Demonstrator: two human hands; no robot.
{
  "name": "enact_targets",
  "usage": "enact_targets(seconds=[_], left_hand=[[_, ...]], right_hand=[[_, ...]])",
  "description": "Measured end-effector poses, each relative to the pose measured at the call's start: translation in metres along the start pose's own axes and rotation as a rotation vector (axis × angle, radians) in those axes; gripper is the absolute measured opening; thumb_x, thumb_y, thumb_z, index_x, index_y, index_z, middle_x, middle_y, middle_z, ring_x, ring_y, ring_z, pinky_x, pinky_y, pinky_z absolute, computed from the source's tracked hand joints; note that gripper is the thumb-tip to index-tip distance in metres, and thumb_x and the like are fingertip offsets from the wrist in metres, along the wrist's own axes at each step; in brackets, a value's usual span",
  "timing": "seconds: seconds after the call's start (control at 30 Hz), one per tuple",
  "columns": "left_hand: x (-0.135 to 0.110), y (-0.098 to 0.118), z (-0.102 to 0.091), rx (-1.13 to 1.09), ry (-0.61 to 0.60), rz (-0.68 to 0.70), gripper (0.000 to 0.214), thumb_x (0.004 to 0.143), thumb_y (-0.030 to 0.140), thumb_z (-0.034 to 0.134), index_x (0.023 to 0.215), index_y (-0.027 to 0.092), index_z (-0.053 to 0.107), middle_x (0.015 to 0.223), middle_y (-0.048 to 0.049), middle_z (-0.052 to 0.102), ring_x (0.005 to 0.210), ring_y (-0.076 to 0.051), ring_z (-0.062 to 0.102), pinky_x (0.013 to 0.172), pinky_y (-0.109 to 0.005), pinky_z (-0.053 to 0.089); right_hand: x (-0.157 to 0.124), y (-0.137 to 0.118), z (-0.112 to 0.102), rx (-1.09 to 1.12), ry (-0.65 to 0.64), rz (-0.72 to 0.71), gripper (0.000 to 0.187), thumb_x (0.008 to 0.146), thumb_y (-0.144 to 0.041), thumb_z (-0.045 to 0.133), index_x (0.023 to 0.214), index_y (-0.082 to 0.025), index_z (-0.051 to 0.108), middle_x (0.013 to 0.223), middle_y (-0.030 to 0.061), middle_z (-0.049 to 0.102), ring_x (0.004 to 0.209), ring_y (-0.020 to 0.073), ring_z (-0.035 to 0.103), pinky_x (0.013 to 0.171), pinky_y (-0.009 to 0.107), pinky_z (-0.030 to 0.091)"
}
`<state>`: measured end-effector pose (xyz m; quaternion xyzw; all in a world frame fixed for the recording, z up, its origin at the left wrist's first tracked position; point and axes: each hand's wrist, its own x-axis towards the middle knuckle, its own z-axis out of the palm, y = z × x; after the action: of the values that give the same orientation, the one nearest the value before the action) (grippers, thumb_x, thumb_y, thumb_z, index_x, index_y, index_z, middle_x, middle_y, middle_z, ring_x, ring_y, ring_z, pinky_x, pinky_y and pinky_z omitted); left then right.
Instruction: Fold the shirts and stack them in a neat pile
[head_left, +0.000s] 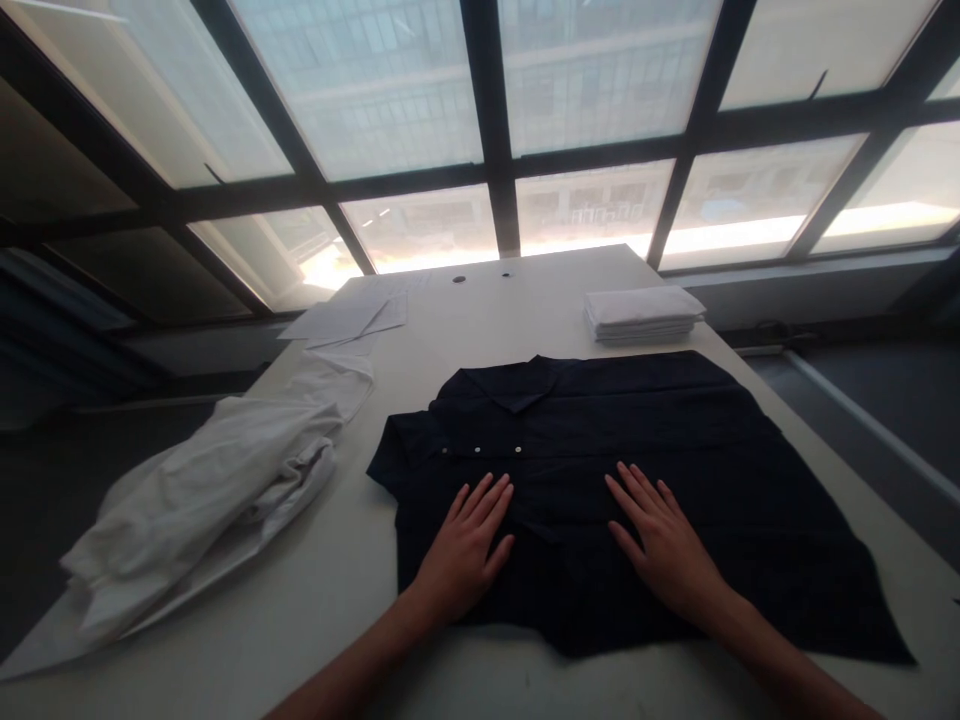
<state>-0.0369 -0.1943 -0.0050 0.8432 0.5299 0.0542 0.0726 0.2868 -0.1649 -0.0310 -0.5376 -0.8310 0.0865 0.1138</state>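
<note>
A dark navy shirt (697, 430) lies spread on its side on the white table (480, 310), its collar (405, 440) pointing left and a few pale buttons showing near it. My left hand (465, 545) rests flat on the shirt just below the buttons, fingers stretched out. Farther right, my right hand (664, 545) is also laid flat on the fabric with its fingers spread. Neither hand grips anything. The cloth directly under both palms is hidden.
A crumpled white garment (202, 500) lies along the table's left edge. Behind it are loose paper sheets (345, 318). A neat stack of folded white cloth (645, 312) sits at the back right. Large framed windows (585, 80) rise beyond the table.
</note>
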Motion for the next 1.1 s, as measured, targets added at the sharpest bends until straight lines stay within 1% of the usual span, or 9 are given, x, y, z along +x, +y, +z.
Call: enact_targets(seconds=[0.13,0.3,0.47,0.7,0.83,0.9,0.97,1.03,1.1], left_hand=[[-0.001,0.005,-0.004,-0.009,-0.021,-0.012,0.067,0.103,0.039,0.045,0.162,0.028,0.016,0.167,0.0,0.021,0.154,-0.023,0.016,0.126,-0.049,0.017],[-0.001,0.01,-0.007,-0.034,-0.038,-0.036,0.068,0.103,0.042,0.045,0.162,0.027,0.016,0.167,-0.0009,0.021,0.155,-0.023,0.014,0.126,-0.048,0.014],[0.0,0.012,-0.01,-0.077,-0.038,-0.052,0.067,0.103,0.044,0.043,0.162,0.027,0.015,0.167,-0.0013,0.021,0.154,-0.023,0.016,0.126,-0.049,0.015],[0.001,0.012,-0.01,-0.083,-0.053,-0.05,0.071,0.103,0.044,0.045,0.163,0.029,0.01,0.168,-0.0007,0.018,0.155,-0.023,0.013,0.126,-0.049,0.013],[0.002,0.012,-0.01,-0.092,-0.08,-0.048,0.068,0.103,0.047,0.045,0.162,0.033,0.013,0.168,0.0004,0.015,0.155,-0.024,0.011,0.125,-0.051,0.012],[0.002,0.012,-0.01,-0.091,-0.084,-0.043,0.064,0.104,0.047,0.043,0.161,0.034,0.017,0.168,0.0005,0.015,0.155,-0.024,0.011,0.125,-0.052,0.012],[0.002,0.012,-0.01,-0.087,-0.076,-0.04,0.062,0.104,0.047,0.043,0.16,0.034,0.02,0.168,0.0003,0.015,0.155,-0.024,0.01,0.125,-0.052,0.012],[0.002,0.012,-0.009,-0.086,-0.062,-0.037,0.062,0.104,0.047,0.044,0.16,0.034,0.021,0.168,-0.0002,0.016,0.155,-0.025,0.011,0.125,-0.052,0.013],[0.002,0.013,-0.009,-0.084,-0.049,-0.032,0.063,0.103,0.047,0.045,0.16,0.034,0.022,0.168,-0.0007,0.018,0.155,-0.026,0.012,0.125,-0.052,0.013]], right_hand=[[-0.004,0.007,0.011,0.021,0.053,-0.018,0.06,0.101,-0.048,0.039,0.156,-0.025,0.038,0.163,0.0063,0.031,0.151,0.0276,0.026,0.121,0.054,0.025],[-0.006,0.017,0.026,0.007,0.095,-0.049,0.063,0.099,-0.053,0.037,0.155,-0.023,0.04,0.162,0.0075,0.033,0.15,0.0293,0.028,0.12,0.055,0.026],[-0.006,0.021,0.028,-0.022,0.095,-0.066,0.063,0.098,-0.051,0.037,0.153,-0.021,0.043,0.161,0.0089,0.035,0.149,0.0307,0.03,0.118,0.057,0.028],[-0.006,0.024,0.031,0.01,0.104,-0.072,0.064,0.097,-0.052,0.037,0.153,-0.022,0.043,0.16,0.0095,0.037,0.149,0.0326,0.03,0.117,0.059,0.028],[-0.006,0.026,0.032,0.028,0.109,-0.068,0.064,0.097,-0.052,0.036,0.151,-0.019,0.045,0.161,0.0112,0.036,0.149,0.0335,0.029,0.117,0.061,0.028],[-0.006,0.021,0.029,0.052,0.119,-0.049,0.064,0.098,-0.051,0.036,0.152,-0.019,0.044,0.161,0.0121,0.035,0.15,0.0336,0.028,0.117,0.062,0.027],[-0.008,0.009,0.022,0.106,0.115,-0.06,0.063,0.1,-0.05,0.036,0.155,-0.02,0.039,0.162,0.0117,0.032,0.15,0.0327,0.027,0.117,0.062,0.028],[-0.012,-0.01,0.013,0.177,0.064,-0.147,0.062,0.101,-0.046,0.038,0.159,-0.025,0.031,0.165,0.0085,0.027,0.151,0.031,0.024,0.119,0.06,0.027],[-0.017,-0.031,0.006,0.228,-0.045,-0.303,0.061,0.101,-0.043,0.042,0.16,-0.032,0.028,0.165,0.0036,0.024,0.152,0.0298,0.023,0.121,0.057,0.025]])
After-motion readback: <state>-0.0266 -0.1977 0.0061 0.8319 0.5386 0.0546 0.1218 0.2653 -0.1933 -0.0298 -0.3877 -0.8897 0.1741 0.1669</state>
